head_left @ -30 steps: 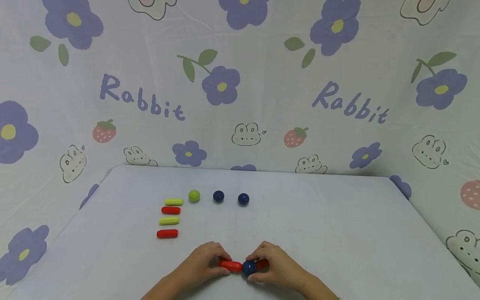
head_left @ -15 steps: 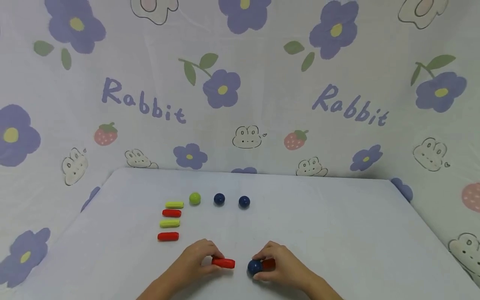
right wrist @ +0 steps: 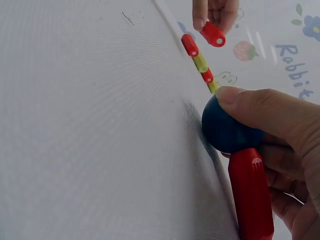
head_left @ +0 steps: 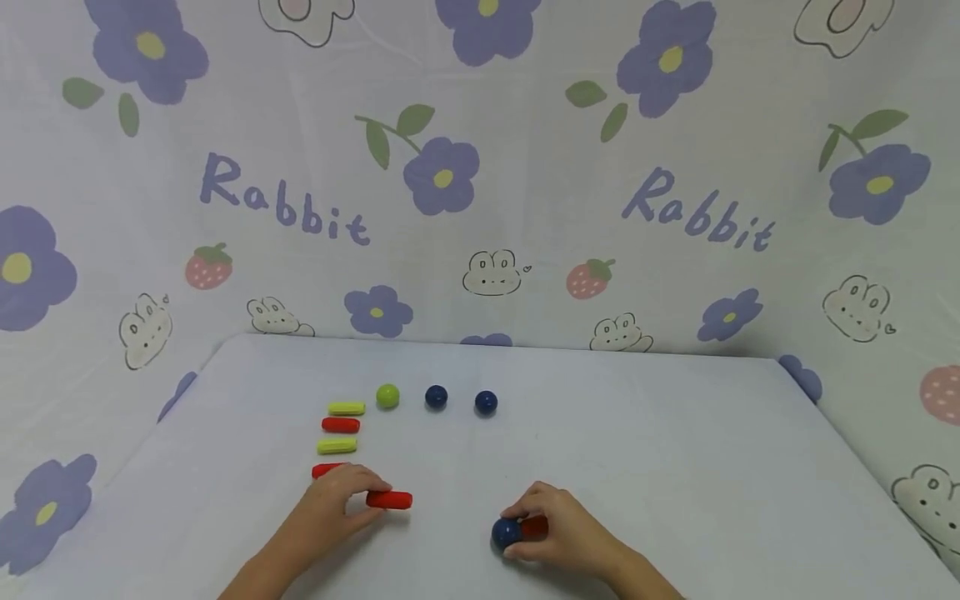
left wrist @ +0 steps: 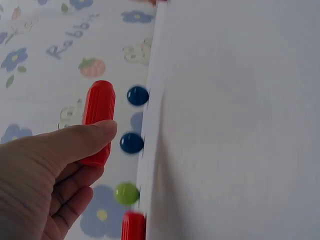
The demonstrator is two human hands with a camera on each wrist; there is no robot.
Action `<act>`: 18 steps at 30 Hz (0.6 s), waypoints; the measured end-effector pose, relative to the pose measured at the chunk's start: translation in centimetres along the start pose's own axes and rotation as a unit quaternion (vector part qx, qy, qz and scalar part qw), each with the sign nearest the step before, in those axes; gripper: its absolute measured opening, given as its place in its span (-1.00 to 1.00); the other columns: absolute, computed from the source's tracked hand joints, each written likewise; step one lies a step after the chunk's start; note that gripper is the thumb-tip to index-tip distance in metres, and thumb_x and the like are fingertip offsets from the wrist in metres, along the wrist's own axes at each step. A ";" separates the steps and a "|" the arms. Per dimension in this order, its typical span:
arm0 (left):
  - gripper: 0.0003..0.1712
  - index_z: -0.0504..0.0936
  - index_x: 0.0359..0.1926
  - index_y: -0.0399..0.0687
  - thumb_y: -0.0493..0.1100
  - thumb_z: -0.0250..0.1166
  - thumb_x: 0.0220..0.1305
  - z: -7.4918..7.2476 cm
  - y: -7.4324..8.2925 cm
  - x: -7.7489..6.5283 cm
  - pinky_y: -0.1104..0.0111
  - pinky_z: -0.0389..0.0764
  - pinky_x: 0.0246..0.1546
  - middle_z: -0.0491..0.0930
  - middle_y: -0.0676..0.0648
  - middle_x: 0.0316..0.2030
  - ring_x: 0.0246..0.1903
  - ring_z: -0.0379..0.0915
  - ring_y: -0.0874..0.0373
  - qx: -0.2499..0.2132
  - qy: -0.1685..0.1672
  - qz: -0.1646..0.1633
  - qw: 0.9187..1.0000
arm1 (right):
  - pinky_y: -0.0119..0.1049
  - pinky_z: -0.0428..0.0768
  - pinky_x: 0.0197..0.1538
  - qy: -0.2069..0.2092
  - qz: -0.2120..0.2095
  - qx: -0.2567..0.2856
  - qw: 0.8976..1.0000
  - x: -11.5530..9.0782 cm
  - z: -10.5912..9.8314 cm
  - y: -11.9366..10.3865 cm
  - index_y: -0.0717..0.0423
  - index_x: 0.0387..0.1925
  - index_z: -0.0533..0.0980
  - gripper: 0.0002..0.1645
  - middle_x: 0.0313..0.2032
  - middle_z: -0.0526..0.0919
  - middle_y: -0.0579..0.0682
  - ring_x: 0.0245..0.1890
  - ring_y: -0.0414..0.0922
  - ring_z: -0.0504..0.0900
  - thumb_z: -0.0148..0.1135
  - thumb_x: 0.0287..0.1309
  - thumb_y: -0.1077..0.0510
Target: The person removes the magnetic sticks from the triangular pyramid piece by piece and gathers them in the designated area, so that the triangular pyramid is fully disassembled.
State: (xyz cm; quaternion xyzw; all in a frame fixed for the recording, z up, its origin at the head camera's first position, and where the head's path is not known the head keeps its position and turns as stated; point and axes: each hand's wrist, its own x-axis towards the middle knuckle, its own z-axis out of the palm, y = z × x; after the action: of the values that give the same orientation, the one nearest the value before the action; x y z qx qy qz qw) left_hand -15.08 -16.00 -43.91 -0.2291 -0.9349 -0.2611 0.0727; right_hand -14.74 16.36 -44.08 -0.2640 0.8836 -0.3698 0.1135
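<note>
In the head view, my left hand (head_left: 330, 504) pinches a red ridged stick (head_left: 389, 500) between thumb and fingers. It hovers beside the nearest red stick (head_left: 327, 470) of the row, partly covering it. The left wrist view shows the thumb lying across the held stick (left wrist: 100, 107). My right hand (head_left: 564, 529) grips a dark blue ball (head_left: 506, 533), with another red stick (head_left: 535, 526) end-on against it. From the right wrist camera, the thumb presses on the ball (right wrist: 230, 125) and the red stick (right wrist: 251, 195) extends from its underside.
A column of sticks lies at left: a yellow-green one (head_left: 347, 408), a red one (head_left: 341, 425) and another yellow-green one (head_left: 337, 446). Beside it sit a green ball (head_left: 387, 396) and two dark blue balls, one (head_left: 437, 397) left of the other (head_left: 486, 403), on the white table (head_left: 675, 450).
A second ago the left hand's red stick touched the blue ball. It has separated and travelled left with that hand toward the stick column. The right hand has barely shifted.
</note>
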 end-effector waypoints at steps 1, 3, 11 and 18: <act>-0.68 0.68 -0.21 0.05 -0.22 0.46 -0.08 -0.3 -0.5 -0.2 0.33 0.61 -0.11 0.62 0.22 -0.30 -0.20 0.50 0.28 0.012 0.007 -0.004 1.000 | -0.48 0.49 -0.11 0.000 -0.001 0.000 1.000 0.0 0.0 0.0 0.05 -0.17 0.64 -0.56 -0.22 0.55 -0.14 -0.21 -0.28 0.48 0.41 -0.08 -0.10; -0.66 0.68 -0.22 0.05 -0.22 0.48 -0.11 -0.9 -1.5 -0.6 0.31 0.61 -0.11 0.64 0.19 -0.29 -0.18 0.51 0.25 0.036 0.017 -0.012 0.999 | -0.48 0.49 -0.12 0.001 -0.001 0.001 1.000 0.0 0.1 0.0 0.05 -0.17 0.64 -0.56 -0.22 0.55 -0.14 -0.21 -0.27 0.48 0.41 -0.08 -0.10; -0.68 0.69 -0.24 0.04 -0.19 0.49 -0.12 -3.1 -4.5 -2.2 0.30 0.62 -0.18 0.62 0.16 -0.36 -0.29 0.47 0.26 0.120 0.006 -0.042 0.992 | -0.47 0.48 -0.12 0.001 0.011 0.001 1.000 0.1 0.1 0.0 0.03 -0.17 0.64 -0.55 -0.22 0.56 -0.14 -0.21 -0.26 0.48 0.41 -0.08 -0.12; -0.67 0.69 -0.19 0.01 -0.17 0.46 -0.08 -3.0 -5.0 -2.4 0.27 0.61 -0.17 0.61 0.15 -0.37 -0.29 0.45 0.25 0.095 -0.025 -0.075 0.992 | -0.46 0.49 -0.10 0.002 0.006 0.001 1.000 0.2 0.1 0.1 0.04 -0.17 0.64 -0.55 -0.21 0.57 -0.14 -0.20 -0.26 0.49 0.40 -0.08 -0.12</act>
State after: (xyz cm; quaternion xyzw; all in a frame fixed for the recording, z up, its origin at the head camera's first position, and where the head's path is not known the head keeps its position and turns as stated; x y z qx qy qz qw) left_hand -15.27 -22.28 -44.24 -0.1573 -0.9716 -0.1696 0.0507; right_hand -14.87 16.26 -44.21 -0.2575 0.8850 -0.3706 0.1144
